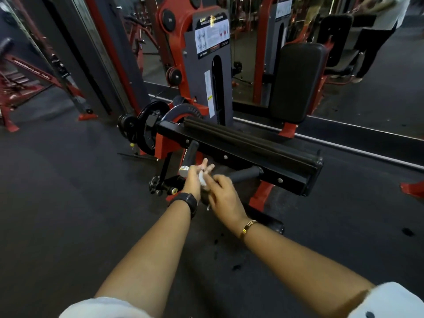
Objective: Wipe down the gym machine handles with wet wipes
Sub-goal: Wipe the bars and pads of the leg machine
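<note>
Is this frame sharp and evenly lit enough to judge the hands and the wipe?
Head view: dim, with a dark floor; the left hand, right hand and wet wipe between them are motion-blurred, so grips are unreadable; the wide lens bows straight lines near the edges; a glare spot sits on the instruction placard.

wet wipe (203,180): only a white strip is exposed between the hands; the rest is covered.
left hand (195,179): the fingers are smeared by motion blur; the grip cannot be determined.
right hand (223,196): the fingertips are concealed beneath the hand; the grip cannot be determined.
far handle (246,173): the near end is hidden behind the right hand.
instruction placard (212,40): the print is too small to be read.
sleeves (390,301): cut off by the bottom edge.
</note>
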Demonstrator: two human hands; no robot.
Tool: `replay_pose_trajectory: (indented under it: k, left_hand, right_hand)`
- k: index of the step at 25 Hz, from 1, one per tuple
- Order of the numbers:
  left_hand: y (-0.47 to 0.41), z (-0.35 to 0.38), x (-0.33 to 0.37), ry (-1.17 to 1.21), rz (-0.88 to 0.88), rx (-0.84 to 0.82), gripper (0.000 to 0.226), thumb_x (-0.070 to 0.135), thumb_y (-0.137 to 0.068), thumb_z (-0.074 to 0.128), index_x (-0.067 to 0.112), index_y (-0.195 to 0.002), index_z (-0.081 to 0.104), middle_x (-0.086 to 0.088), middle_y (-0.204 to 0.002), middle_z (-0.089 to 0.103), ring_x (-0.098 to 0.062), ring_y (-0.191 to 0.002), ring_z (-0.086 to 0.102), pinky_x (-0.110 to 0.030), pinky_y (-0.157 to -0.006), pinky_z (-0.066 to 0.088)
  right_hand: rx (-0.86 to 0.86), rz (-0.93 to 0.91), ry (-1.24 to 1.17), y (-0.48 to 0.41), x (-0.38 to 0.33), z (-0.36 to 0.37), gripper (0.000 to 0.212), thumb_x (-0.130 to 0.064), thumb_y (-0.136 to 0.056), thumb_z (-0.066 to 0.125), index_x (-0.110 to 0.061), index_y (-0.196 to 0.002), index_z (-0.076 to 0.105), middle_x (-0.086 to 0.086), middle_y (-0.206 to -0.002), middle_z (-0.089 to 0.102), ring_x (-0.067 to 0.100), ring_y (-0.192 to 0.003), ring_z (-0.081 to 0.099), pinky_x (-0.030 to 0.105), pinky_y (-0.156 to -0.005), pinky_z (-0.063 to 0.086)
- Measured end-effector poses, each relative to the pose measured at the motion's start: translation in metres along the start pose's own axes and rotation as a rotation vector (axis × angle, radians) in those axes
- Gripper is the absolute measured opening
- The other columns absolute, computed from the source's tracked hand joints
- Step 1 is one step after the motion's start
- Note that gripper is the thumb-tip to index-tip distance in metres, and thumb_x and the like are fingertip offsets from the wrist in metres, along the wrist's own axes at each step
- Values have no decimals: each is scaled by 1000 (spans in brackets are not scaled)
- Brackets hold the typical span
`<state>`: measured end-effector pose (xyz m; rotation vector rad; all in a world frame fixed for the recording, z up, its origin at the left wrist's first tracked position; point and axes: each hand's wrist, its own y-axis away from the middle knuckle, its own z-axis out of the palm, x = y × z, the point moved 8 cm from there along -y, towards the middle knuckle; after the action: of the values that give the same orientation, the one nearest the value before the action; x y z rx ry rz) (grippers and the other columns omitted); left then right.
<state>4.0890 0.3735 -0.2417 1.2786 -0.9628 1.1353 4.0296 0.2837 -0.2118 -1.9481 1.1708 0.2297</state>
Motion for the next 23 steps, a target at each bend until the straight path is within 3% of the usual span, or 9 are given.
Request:
replay_pose_trajectory:
  k: [3, 5, 7, 9, 11, 14, 17, 20, 23]
  left_hand:
    - [3, -9, -5, 346, -92, 31, 55, 36, -100, 23, 4, -141, 42, -6, -93, 66, -22, -90, 68, -24, -60, 48]
    - [8, -9, -6, 395, -137, 27, 63, 43, -99, 20, 1, -140, 41, -11, -93, 58, -21, -76, 68, -20, -52, 45]
    - [6, -13, -7, 398, -141, 48, 65, 44, -98, 20, -1, -136, 46, -14, -87, 59, -11, -58, 62, -17, -52, 47]
    - [-2, -18, -10, 374, -132, 64, 63, 47, -97, 19, 5, -128, 55, -13, -109, 64, -15, -86, 63, -26, -81, 50]
    - [-7, -18, -16, 355, -171, 40, 59, 51, -95, 19, 15, -119, 59, -13, -130, 57, -25, -116, 54, -40, -107, 37]
    - [-7, -14, -25, 383, -219, -16, 62, 53, -93, 20, 14, -126, 55, -12, -123, 62, -29, -119, 54, -44, -111, 33]
    - [-9, -5, -19, 352, -176, -27, 57, 46, -96, 23, 12, -132, 51, -9, -119, 65, -27, -123, 52, -43, -112, 31]
    - [-14, 9, -4, 211, -92, -19, 43, 25, -101, 29, 9, -135, 49, -12, -138, 52, -24, -134, 42, -38, -113, 29]
    - [-13, 22, -4, 73, -46, -58, 39, 15, -101, 36, 8, -137, 48, -7, -144, 46, -18, -137, 37, -38, -116, 24]
  right_hand:
    - [24, -32, 140, -24, -5, -5, 32, -6, -80, 66, -8, -111, 65, 8, -105, 56, 21, -91, 48, 26, -78, 46]
    - [-212, -123, 405, -42, -7, 16, 26, -15, -85, 60, -10, -109, 64, 6, -106, 58, 23, -95, 49, 32, -80, 45]
    - [-358, -131, 491, -59, -10, 25, 28, -19, -90, 50, -10, -115, 61, 7, -111, 59, 24, -102, 49, 32, -87, 41]
    - [-445, -203, 504, -63, -17, 31, 31, -24, -93, 46, -10, -117, 60, 8, -116, 60, 23, -105, 51, 32, -90, 41]
    - [-535, -359, 533, -52, -22, 37, 35, -29, -93, 47, -12, -121, 59, 7, -123, 57, 24, -112, 50, 34, -95, 39]
    - [-555, -554, 555, -30, -15, 41, 34, -23, -87, 59, -14, -119, 63, 7, -125, 56, 27, -119, 48, 39, -103, 40]
    - [-349, -663, 437, -12, -9, 24, 28, -13, -84, 64, -12, -112, 67, 7, -120, 61, 26, -117, 52, 37, -103, 42]
    - [-118, -539, 399, -5, 12, -9, 33, -13, -86, 56, -9, -118, 65, 9, -117, 63, 24, -111, 56, 33, -100, 42]
    - [-71, -282, 388, -5, 64, -31, 47, 2, -73, 74, -4, -119, 63, 13, -113, 63, 28, -104, 59, 39, -92, 51]
